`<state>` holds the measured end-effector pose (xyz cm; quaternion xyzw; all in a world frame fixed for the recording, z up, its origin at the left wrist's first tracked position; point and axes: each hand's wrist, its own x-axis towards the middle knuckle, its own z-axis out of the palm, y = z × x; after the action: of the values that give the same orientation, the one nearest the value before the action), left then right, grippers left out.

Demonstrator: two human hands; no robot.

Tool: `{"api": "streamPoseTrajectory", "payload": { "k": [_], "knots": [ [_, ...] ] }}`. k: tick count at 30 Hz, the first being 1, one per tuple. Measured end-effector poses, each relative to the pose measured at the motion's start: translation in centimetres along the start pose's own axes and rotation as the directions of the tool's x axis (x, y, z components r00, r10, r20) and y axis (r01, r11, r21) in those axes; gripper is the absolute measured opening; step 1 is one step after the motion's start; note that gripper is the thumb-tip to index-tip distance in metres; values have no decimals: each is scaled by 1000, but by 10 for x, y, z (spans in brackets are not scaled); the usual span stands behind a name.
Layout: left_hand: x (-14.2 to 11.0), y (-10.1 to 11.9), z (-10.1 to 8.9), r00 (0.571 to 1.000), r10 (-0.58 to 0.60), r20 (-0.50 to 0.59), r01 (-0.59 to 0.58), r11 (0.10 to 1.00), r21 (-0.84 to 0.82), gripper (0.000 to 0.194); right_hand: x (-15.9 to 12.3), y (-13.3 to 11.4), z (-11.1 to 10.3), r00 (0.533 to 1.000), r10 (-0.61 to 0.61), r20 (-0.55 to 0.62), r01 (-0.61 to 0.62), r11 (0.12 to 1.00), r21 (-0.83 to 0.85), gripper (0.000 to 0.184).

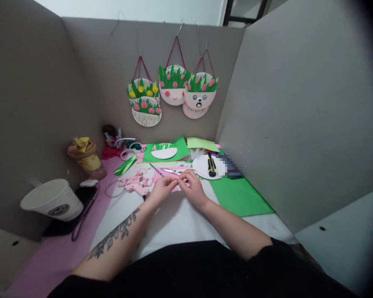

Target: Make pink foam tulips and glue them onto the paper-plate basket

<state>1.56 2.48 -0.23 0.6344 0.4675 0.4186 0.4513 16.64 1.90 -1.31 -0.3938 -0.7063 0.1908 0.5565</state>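
Note:
My left hand (162, 188) and my right hand (194, 189) meet over the middle of the desk. Thumbs and fingertips of both are pinched together, nearly touching. Whatever they hold is too small or hidden to make out. Just beyond them lie scissors (168, 170) with a bare blade, partly covered by my fingers, and a dark striped pencil (156, 169). Left of my left hand is a pink glue gun (137, 188) among pink paper scraps (143, 179). Behind these, a half paper plate (164, 154) with green paper grass rests on green paper (182, 149).
A yellow-black box cutter (211, 166) lies on white paper plates (199, 167), with green sheets (240, 196) at right. Cut green leaves (126, 166), a drink cup (88, 159) and a white paper bucket (54, 200) stand left. Decorated plates (173, 95) hang on the grey partition (105, 62).

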Motion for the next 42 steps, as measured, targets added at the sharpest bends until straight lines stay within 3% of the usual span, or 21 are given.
{"api": "streamPoseTrajectory", "payload": {
  "k": [8, 17, 26, 33, 36, 38, 42],
  "knots": [
    [-3, 14, -3, 996, 2, -91, 5, 997, 73, 26, 7, 4, -4, 978, 197, -71, -188, 975, 122, 13],
    [-4, 15, -1, 998, -1, -67, 4, 999, 37, 23, 6, 7, -2, 966, 255, -37, -244, 951, 191, 19],
    [-5, 15, 0, 999, 38, -21, -38, 999, 5, 19, 3, 9, 1, 981, 193, 0, -191, 971, 142, 19],
    [-3, 12, -3, 997, 64, -39, -63, 997, 33, 16, 6, 12, -3, 960, 279, -14, -272, 944, 188, 23],
    [-2, 9, -5, 996, 60, -63, -57, 997, 58, 15, 6, 8, -7, 972, 216, -89, -206, 972, 111, 20],
    [-1, 8, -5, 996, 52, -76, -45, 995, 84, 15, 5, 4, -9, 987, 103, -120, -103, 995, 9, 13],
    [0, 9, -5, 992, 69, -108, -54, 989, 136, 14, 0, 0, -5, 996, -88, -28, 82, 981, -176, 10]
  ]
}}
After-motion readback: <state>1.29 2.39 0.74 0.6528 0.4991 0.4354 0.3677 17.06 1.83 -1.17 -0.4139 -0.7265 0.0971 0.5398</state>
